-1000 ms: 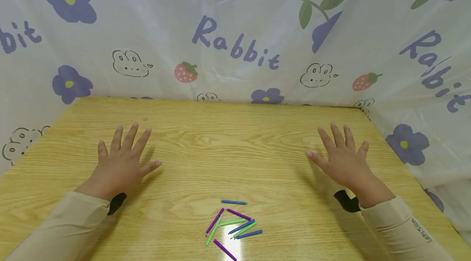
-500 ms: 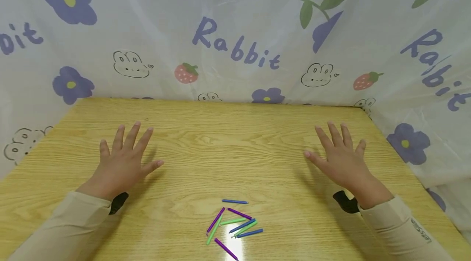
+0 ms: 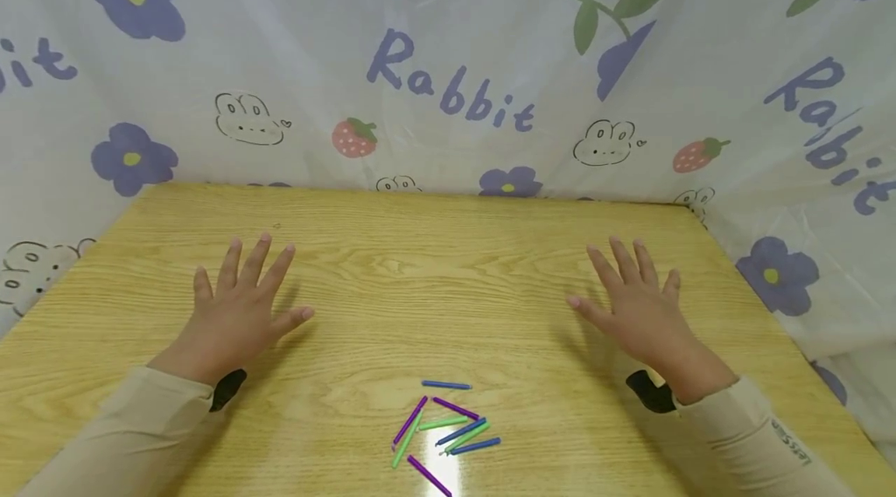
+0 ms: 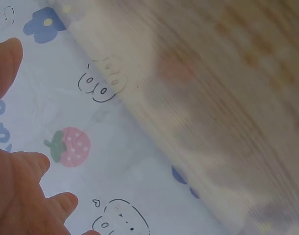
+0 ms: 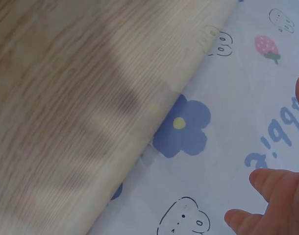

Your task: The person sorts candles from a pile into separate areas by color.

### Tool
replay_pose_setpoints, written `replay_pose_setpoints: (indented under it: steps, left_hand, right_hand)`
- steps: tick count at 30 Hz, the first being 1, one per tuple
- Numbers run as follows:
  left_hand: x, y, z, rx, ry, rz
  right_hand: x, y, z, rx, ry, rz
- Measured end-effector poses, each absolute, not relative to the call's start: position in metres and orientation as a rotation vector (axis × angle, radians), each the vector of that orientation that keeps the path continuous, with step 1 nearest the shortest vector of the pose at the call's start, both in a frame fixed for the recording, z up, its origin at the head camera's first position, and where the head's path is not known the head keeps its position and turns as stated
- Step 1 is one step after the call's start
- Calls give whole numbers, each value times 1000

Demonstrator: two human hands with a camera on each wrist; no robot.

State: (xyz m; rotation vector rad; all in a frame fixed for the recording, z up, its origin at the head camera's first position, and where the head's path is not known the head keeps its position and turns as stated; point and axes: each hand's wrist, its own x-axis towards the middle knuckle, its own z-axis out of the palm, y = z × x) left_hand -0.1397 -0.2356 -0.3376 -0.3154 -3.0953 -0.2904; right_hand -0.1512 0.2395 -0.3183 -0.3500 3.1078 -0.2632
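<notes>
Left hand (image 3: pixel 234 322) and right hand (image 3: pixel 645 318) spread, empty; coloured sticks (image 3: pixel 460 432) lie between, toward person, long axes mixed, neither hand clearly closer.

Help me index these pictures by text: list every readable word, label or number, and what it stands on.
"Rabbit": white flower-patterned sheet, centre.
"Rabbit": same sheet, right.
"it": same sheet, cut off at left.
Unreadable: small dark lettering on the beige fabric right sleeve.
Wrist views: only partial letters.
No numbers seen.
</notes>
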Motion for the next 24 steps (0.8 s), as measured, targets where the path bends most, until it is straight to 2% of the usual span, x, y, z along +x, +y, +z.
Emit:
replay_pose_setpoints:
  steps: [24]
  left_hand:
    - [-126,-213,-335,-402,-3085,-341]
  right_hand:
    - [-151,219,-320,-456,3119,-340]
